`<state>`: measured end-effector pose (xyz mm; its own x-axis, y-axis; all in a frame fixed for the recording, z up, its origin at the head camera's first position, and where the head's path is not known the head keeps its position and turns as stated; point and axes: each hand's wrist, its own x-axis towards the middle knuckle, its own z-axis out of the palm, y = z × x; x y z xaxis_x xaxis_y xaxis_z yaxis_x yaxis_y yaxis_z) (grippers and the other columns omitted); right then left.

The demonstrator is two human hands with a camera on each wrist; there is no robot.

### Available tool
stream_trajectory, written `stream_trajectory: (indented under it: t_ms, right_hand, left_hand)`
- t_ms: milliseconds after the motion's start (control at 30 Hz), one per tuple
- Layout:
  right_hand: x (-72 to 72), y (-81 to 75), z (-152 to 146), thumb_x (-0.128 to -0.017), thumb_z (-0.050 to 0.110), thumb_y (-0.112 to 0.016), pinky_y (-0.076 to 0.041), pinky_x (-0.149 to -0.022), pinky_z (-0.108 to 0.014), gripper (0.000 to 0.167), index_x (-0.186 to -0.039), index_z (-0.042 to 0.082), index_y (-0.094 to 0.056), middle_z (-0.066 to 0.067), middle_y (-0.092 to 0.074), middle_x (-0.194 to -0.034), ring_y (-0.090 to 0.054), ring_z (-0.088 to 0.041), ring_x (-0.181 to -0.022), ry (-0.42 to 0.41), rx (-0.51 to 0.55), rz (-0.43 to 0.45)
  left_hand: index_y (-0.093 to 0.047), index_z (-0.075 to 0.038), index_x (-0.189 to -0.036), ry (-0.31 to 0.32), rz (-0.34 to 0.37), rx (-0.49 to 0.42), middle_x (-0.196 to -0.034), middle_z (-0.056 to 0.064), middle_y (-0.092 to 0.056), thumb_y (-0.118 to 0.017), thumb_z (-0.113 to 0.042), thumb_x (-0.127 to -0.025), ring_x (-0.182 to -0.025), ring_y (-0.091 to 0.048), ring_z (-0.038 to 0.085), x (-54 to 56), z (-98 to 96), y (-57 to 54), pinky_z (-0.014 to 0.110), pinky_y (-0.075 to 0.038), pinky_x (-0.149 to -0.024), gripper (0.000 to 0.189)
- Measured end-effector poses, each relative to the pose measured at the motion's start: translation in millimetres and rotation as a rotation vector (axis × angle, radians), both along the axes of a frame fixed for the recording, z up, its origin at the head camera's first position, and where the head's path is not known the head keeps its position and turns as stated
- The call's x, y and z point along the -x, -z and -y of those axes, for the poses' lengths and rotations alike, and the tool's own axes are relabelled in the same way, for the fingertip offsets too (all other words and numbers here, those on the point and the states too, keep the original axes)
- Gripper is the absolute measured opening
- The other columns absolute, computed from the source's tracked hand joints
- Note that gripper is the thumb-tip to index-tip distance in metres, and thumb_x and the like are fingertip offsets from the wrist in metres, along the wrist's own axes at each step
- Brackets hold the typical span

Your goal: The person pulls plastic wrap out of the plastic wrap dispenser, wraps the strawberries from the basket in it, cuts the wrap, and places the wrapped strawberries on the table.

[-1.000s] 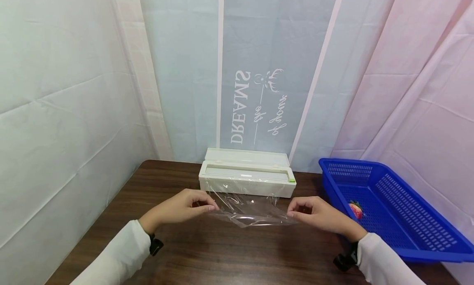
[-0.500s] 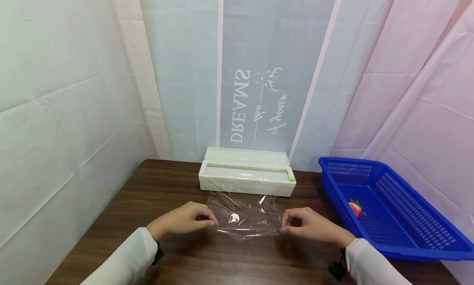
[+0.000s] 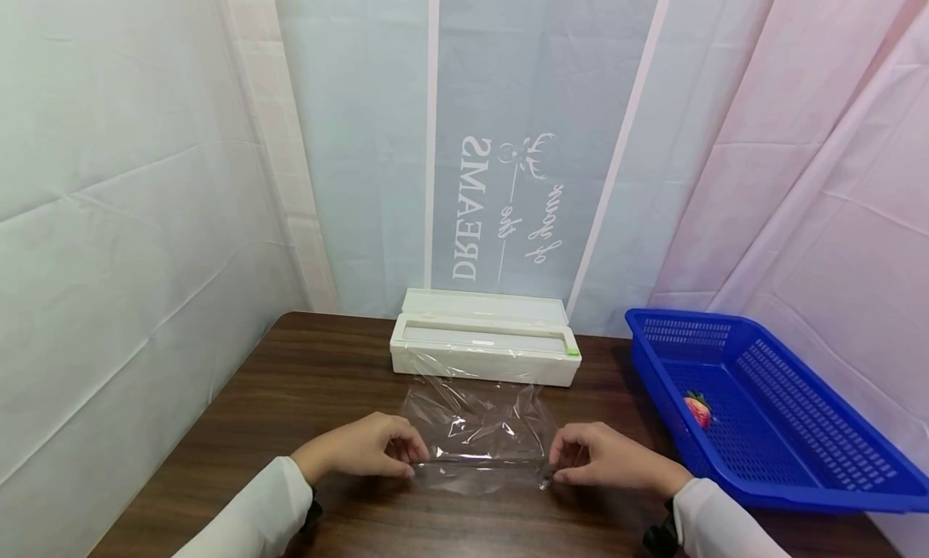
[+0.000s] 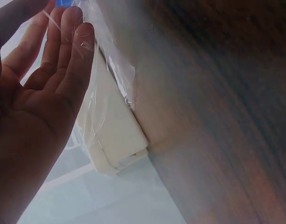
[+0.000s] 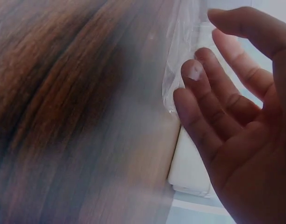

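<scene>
A clear sheet of plastic wrap (image 3: 479, 429) runs from the front of a white wrap dispenser (image 3: 486, 366) toward me, close over the table. Its lid (image 3: 485, 306) is raised at the back. My left hand (image 3: 366, 447) pinches the sheet's near left corner between thumb and index finger; in the left wrist view, film crosses those fingers. My right hand (image 3: 617, 459) is at the near right corner, its thumb and index fingertips parted in the right wrist view and the film (image 5: 180, 60) right beside them. Some film extends nearer to me than the fingertips.
A blue perforated basket (image 3: 784, 413) stands at the right of the brown wooden table (image 3: 327, 364), with a strawberry (image 3: 697, 410) in it. A green slider (image 3: 572, 351) sits at the dispenser's right end. Curtains hang behind and along both sides.
Both hands have come lower and nearer to me, drawing more wrap from the dispenser down toward the table. The right thumb and index finger have spread apart. Dispenser and basket stay put.
</scene>
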<state>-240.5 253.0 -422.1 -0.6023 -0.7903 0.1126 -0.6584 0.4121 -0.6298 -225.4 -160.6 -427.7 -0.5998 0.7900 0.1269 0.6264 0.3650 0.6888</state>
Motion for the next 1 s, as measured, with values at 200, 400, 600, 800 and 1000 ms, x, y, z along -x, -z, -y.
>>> stream_trajectory:
  t_ms: [200,400,600,800,1000]
  right_hand:
    - [-3.2,2.3,0,-0.096,0.030,-0.070,-0.051,-0.062,-0.024,0.007,-0.099,0.024,-0.068,0.014,-0.063,-0.085,-0.058,-0.002,-0.074,0.013,-0.003,0.017]
    - [-4.2,9.1,1,-0.100,0.017,-0.064,-0.051,-0.058,-0.022,0.004,-0.099,0.017,-0.069,0.015,-0.061,-0.079,-0.057,0.002,-0.070,0.005,0.054,0.006]
    - [-7.6,11.9,0,-0.084,0.013,-0.082,-0.049,-0.060,-0.020,0.025,-0.104,0.018,-0.067,0.010,-0.057,-0.086,-0.053,0.000,-0.073,0.002,-0.012,-0.098]
    - [-10.4,10.9,-2,-0.078,0.021,-0.086,-0.047,-0.065,-0.021,0.034,-0.106,0.022,-0.067,0.010,-0.054,-0.090,-0.052,-0.003,-0.079,0.026,-0.075,-0.122]
    - [-7.8,6.3,1,-0.094,0.015,-0.070,-0.049,-0.065,-0.023,0.012,-0.105,0.018,-0.068,0.010,-0.060,-0.090,-0.055,-0.002,-0.078,0.037,0.003,-0.126]
  left_hand:
    - [-0.072,-0.011,-0.107,0.004,0.016,0.015,-0.102,-0.006,-0.066,-0.083,-0.016,-0.084,-0.090,-0.063,0.004,-3.5,2.2,2.0,0.024,-0.055,-0.080,0.026]
    - [-0.072,-0.011,-0.108,0.014,0.025,0.000,-0.100,-0.006,-0.067,-0.081,-0.021,-0.087,-0.089,-0.063,0.004,-4.5,2.4,3.0,0.024,-0.055,-0.079,0.025]
    - [-0.072,-0.012,-0.106,-0.004,-0.019,0.015,-0.095,-0.008,-0.065,-0.079,-0.013,-0.087,-0.085,-0.061,0.002,-6.6,1.7,5.2,0.021,-0.054,-0.075,0.020]
    - [-0.073,-0.020,-0.106,-0.044,-0.106,0.084,-0.091,-0.008,-0.056,-0.087,-0.016,-0.079,-0.084,-0.053,0.005,-8.1,2.2,4.9,0.021,-0.050,-0.073,0.031]
    - [-0.071,-0.016,-0.111,-0.069,-0.103,0.074,-0.102,-0.006,-0.060,-0.078,-0.028,-0.090,-0.092,-0.057,0.010,-4.5,4.9,0.3,0.027,-0.052,-0.080,0.025]
